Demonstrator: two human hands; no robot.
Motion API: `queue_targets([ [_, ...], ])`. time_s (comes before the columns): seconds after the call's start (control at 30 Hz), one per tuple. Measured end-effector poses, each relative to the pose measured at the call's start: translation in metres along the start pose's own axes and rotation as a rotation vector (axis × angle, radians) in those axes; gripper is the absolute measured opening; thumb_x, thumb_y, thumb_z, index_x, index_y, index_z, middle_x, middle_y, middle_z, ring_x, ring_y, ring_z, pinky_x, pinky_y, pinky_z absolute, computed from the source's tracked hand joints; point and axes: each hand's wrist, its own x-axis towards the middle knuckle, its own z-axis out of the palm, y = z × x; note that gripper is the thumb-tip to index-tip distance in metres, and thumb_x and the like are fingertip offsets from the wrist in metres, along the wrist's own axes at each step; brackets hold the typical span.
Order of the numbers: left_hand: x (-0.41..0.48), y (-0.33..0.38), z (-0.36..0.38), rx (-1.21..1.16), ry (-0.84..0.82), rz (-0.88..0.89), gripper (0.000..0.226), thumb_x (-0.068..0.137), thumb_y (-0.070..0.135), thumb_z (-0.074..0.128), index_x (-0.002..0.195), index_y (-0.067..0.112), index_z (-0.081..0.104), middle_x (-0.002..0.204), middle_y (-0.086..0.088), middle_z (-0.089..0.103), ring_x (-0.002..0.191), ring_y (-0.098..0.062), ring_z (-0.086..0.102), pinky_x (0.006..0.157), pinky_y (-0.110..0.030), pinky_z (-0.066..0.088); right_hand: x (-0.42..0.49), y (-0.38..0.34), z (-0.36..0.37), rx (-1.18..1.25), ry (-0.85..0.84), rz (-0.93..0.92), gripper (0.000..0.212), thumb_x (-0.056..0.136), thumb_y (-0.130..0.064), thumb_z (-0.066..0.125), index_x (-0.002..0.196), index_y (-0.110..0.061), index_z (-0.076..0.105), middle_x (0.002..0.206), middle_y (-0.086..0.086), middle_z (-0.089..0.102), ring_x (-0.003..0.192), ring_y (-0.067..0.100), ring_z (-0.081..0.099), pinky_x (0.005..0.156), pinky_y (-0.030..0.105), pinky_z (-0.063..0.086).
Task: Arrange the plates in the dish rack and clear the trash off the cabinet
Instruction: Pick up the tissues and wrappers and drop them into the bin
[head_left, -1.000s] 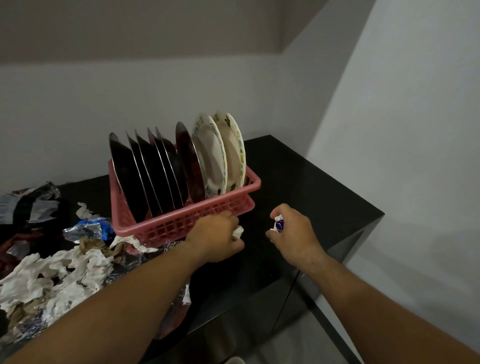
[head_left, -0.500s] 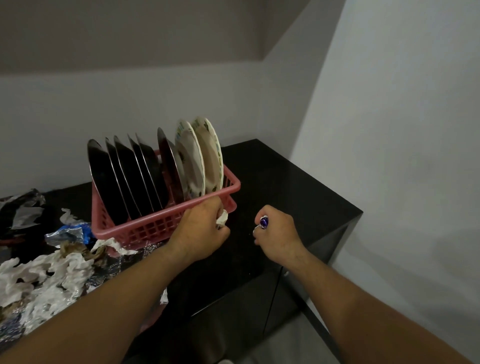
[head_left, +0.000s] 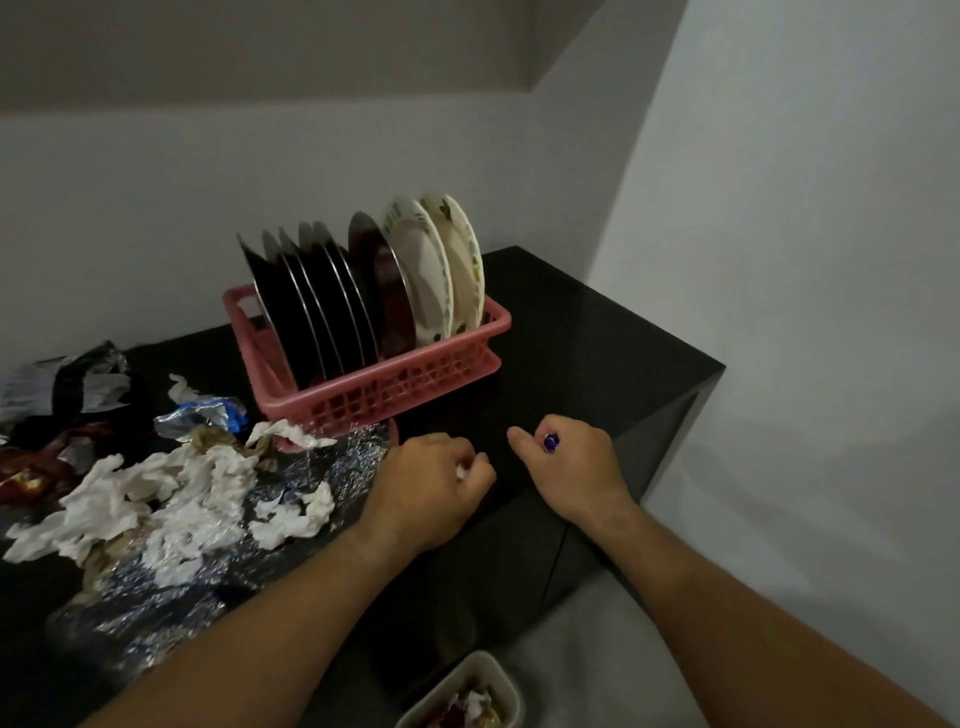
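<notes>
8 plates in 1 rack — left fingers closed round 1 scrap, right fingers round 1 wrapper

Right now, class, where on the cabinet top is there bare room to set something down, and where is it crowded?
Bare: the cabinet top right of the dish rack, out to its right edge, and the patch in front of the rack by the right hand. Crowded: left of the rack, where crumpled tissues, foil and wrappers lie.
</notes>
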Motion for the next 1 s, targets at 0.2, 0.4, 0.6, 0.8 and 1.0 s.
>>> queue_targets([
  [0.2,-0.058,-0.01,0.018,-0.053,-0.08,0.033,0.035,0.084,0.033,0.05,0.054,0.015,0.052,0.055,0.006,0.045,0.051,-0.013,0.046,0.053,-0.028,0.037,-0.061,0.012,0.03,0.127,0.025,0.179,0.053,0.095,-0.044,0.032,0.05,-0.02,0.047,0.051,-0.003,0.05,0.052,0.013,0.049,0.059,0.037,0.039],
  [0.4,-0.096,-0.026,0.06,-0.141,-0.297,-0.017,0.03,0.087,0.031,0.052,0.063,0.015,0.061,0.066,0.004,0.055,0.06,-0.01,0.054,0.062,-0.032,0.048,-0.092,0.05,0.058,0.088,-0.152,0.248,0.034,0.088,-0.031,0.034,0.061,-0.02,0.052,0.063,-0.001,0.054,0.061,0.013,0.05,0.055,0.03,0.036],
  [0.6,-0.148,-0.067,0.144,-0.114,-0.43,-0.183,0.023,0.09,0.029,0.055,0.079,0.016,0.071,0.082,0.008,0.058,0.07,-0.007,0.057,0.067,-0.027,0.049,-0.119,0.146,0.11,0.053,-0.379,0.408,0.028,0.098,-0.02,0.044,0.074,-0.02,0.057,0.078,0.003,0.06,0.077,0.02,0.057,0.069,0.034,0.046],
  [0.8,-0.21,-0.132,0.259,-0.044,-0.461,-0.264,0.023,0.096,0.037,0.051,0.101,0.025,0.071,0.097,0.006,0.059,0.082,-0.011,0.059,0.073,-0.028,0.049,-0.141,0.264,0.211,-0.074,-0.582,0.39,0.025,0.101,-0.029,0.044,0.109,-0.012,0.061,0.109,0.013,0.065,0.097,0.027,0.062,0.083,0.036,0.05],
  [1.0,-0.255,-0.203,0.382,0.054,-0.438,-0.345,0.023,0.092,0.042,0.053,0.086,0.024,0.065,0.093,0.008,0.059,0.079,-0.016,0.06,0.068,-0.031,0.047,-0.14,0.375,0.339,-0.127,-0.691,0.292,0.026,0.098,-0.041,0.049,0.111,-0.023,0.062,0.111,0.005,0.065,0.089,0.018,0.057,0.075,0.028,0.044],
])
